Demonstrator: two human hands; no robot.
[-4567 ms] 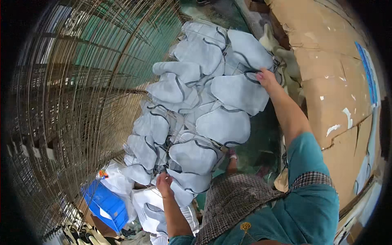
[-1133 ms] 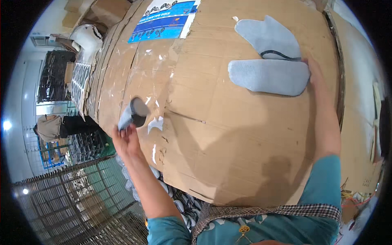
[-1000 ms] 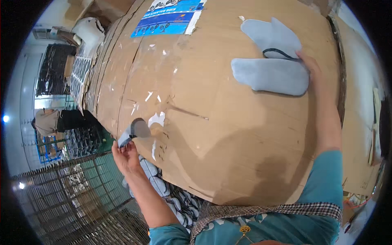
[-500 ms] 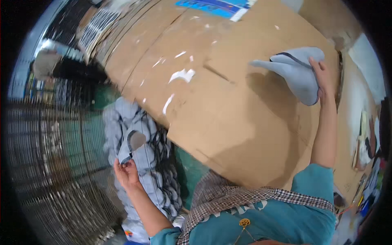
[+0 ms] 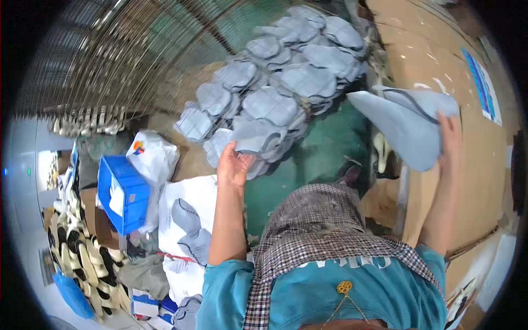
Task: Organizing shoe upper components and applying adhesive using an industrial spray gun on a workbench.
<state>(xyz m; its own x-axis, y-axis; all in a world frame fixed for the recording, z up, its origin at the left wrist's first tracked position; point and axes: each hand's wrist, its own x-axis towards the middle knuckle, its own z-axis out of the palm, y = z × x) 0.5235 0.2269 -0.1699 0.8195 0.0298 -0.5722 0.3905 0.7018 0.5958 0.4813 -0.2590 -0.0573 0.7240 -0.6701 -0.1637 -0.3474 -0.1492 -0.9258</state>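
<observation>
My right hand (image 5: 450, 140) grips a grey shoe upper (image 5: 404, 129) with a dark trimmed edge, holding it up beside the cardboard-covered table. Its pointed end faces left. My left hand (image 5: 234, 168) is closed on the edge of another grey shoe upper (image 5: 256, 137), which also has a dark edge. That piece lies against the near end of a long stack of similar grey pieces (image 5: 308, 77), and whether it is still part of the stack I cannot tell.
The cardboard-covered table (image 5: 429, 198) runs along the right. A wire rack (image 5: 132, 60) stands at the upper left. To the left are a blue crate (image 5: 124, 195), a white bag (image 5: 157, 154), and several black and cream sole-shaped pieces (image 5: 82, 256). Green floor (image 5: 330, 159) shows between stack and table.
My view has swung left, so the stack now shows in the upper middle and the table at the right. Both hands remain closed on grey pieces.
</observation>
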